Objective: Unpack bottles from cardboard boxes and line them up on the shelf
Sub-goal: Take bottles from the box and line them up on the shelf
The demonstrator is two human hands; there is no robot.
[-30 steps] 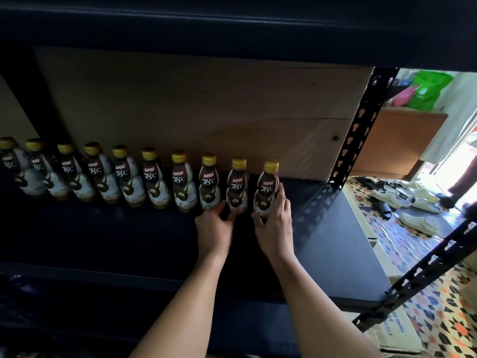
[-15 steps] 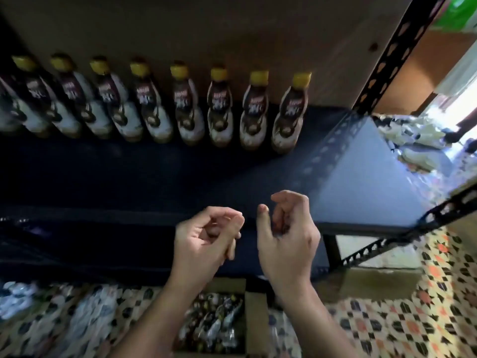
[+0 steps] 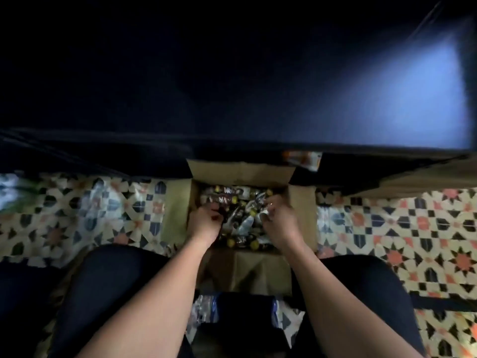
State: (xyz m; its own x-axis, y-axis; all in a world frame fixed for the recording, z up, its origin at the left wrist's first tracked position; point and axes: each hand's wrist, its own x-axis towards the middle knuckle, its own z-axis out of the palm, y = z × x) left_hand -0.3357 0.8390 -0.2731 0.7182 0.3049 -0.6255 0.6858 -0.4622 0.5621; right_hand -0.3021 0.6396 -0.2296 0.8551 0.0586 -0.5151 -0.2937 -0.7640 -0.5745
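Left hand (image 3: 205,223): bare, reaching down into the box at its 9 o'clock side, fingers curled over the bottles; blur hides whether they close on one, so its grip cannot be told.

Right hand (image 3: 280,218): bare, at the box's 3 o'clock side, fingers bent around a pale, whitish bottle end at its 9 o'clock; whether it truly holds that piece cannot be told.

Bottles (image 3: 240,215): a jumbled heap lying on their sides in the box, between and beneath both hands. Small, rounded plastic shapes with dark brown and white wrapping and yellow caps; several caps show at 6 o'clock of the heap, near the wrists. Labels are too blurred to read.

Cardboard box (image 3: 240,171): plain brown, matte, rectangular, all four flaps folded outward. The far flap stands at 12 o'clock against the shelf edge, the near flap lies flat at 6 o'clock between the knees, and the side flaps spread under each forearm.

Floor (image 3: 402,223): covered in a patterned sheet of cream, navy and orange star-and-diamond shapes, running out at 3 and 9 o'clock of the box.

Shelf (image 3: 387,99): a dark, smooth, flat board filling the upper view at 12 o'clock, with a pale blue sheen toward 2 o'clock.

Legs (image 3: 108,288): dark cloth, at 5 and 7 o'clock, flanking the box.
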